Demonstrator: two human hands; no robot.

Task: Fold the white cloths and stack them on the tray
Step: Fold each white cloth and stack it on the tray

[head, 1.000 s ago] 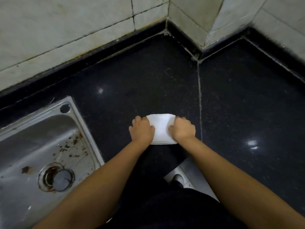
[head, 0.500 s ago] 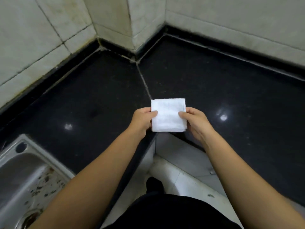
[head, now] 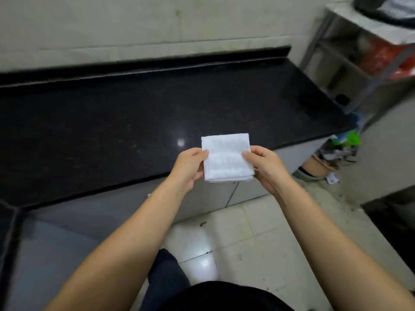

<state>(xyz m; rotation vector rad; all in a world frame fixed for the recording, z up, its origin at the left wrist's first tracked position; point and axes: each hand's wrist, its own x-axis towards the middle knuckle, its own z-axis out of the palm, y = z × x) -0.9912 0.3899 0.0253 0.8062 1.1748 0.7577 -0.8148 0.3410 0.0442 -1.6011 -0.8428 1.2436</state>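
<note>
A white cloth (head: 225,157), folded into a small square, is held in the air in front of me, over the front edge of the black counter (head: 112,122). My left hand (head: 188,168) pinches its left edge, thumb on top. My right hand (head: 266,167) pinches its right edge the same way. No tray is in view.
The counter ends at the right near a metal shelf rack (head: 359,57) with red items on it. Clutter and a brown pot (head: 318,164) lie on the floor past the counter's end. Pale floor tiles (head: 247,232) lie below my arms.
The folded cloth went from lying pressed on the counter to being lifted and carried to the right in both hands. The view swung right, so the sink and wall corner are gone.
</note>
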